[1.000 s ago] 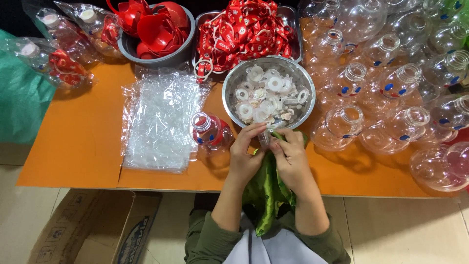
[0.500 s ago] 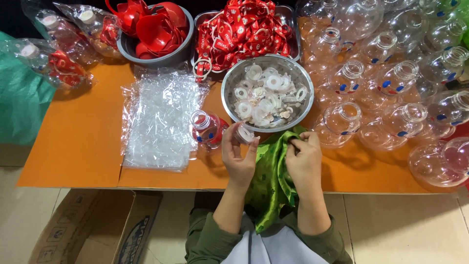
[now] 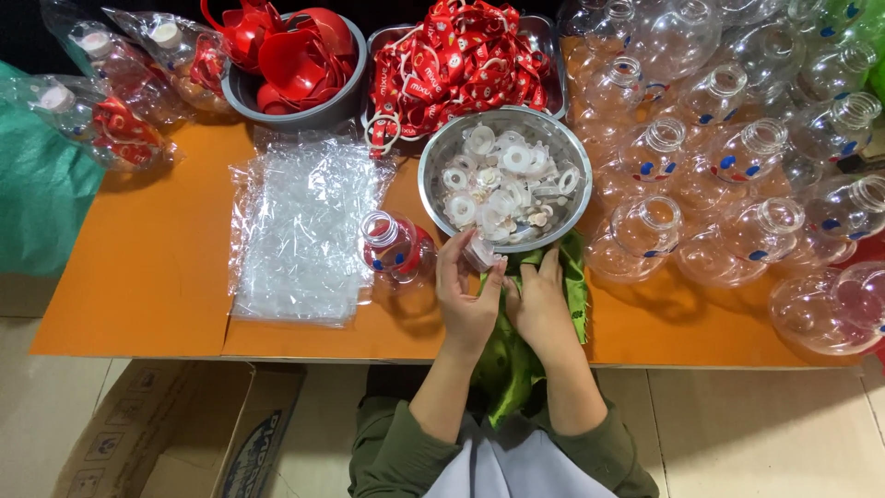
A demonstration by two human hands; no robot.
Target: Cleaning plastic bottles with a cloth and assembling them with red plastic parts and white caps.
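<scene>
White cap (image 3: 479, 251), seemingly pinched by left hand (image 3: 467, 300); right hand (image 3: 539, 304) now flat on green cloth (image 3: 516, 360).

I am looking down on a small assembly workshop, the hand-packing kind. The orange bench (image 3: 138, 277) is loaded with batches of one product's parts: rows of clear round bottles (image 3: 737, 148), a steel bowl of white caps (image 3: 502, 180), a tray of red ribbons (image 3: 461, 60), a grey bowl of red plastic pieces (image 3: 295, 55) and a stack of clear bags (image 3: 300, 231). A cardboard box (image 3: 175, 433) sits on the tiled floor below.
</scene>
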